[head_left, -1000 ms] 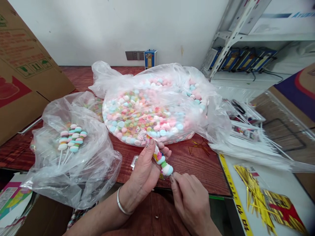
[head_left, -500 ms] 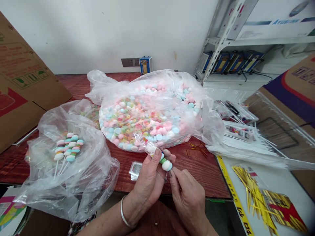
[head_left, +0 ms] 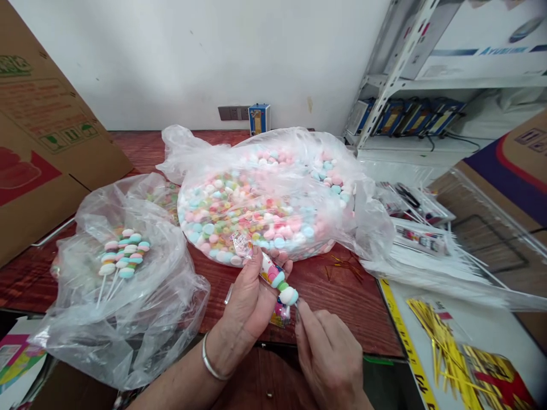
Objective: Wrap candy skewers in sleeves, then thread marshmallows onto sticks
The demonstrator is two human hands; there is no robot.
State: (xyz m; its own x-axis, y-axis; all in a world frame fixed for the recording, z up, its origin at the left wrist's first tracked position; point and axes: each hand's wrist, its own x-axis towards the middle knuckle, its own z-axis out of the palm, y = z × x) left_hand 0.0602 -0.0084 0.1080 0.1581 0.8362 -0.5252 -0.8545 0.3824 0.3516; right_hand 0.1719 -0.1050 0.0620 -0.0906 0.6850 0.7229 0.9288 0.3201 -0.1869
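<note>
My left hand (head_left: 250, 296), with a silver bangle at its wrist, grips a clear printed wrapper (head_left: 243, 246) between thumb and fingers. Partly inside that wrapper is a marshmallow skewer (head_left: 288, 295), its white, blue and green pieces poking out at the lower right. Fingers of my right hand (head_left: 331, 347) pinch the skewer at its lower end, where the stick is mostly hidden. A colourful printed flap (head_left: 281, 314) hangs below my left palm. Behind both hands lies a big clear bag of pastel sweets (head_left: 256, 210).
Several finished skewers (head_left: 123, 256) rest on a crumpled plastic bag (head_left: 171, 319) at left. Gold twist ties (head_left: 440, 341) and white sticks (head_left: 453, 262) lie at right. Cardboard boxes (head_left: 51, 114) flank the red-brown table (head_left: 354, 307); a shelf (head_left: 384, 85) stands behind.
My left thumb has shifted up and left along the wrapper, so more of its print and of the skewer shows. The printed flap below the palm has come into sight. The view has shifted slightly.
</note>
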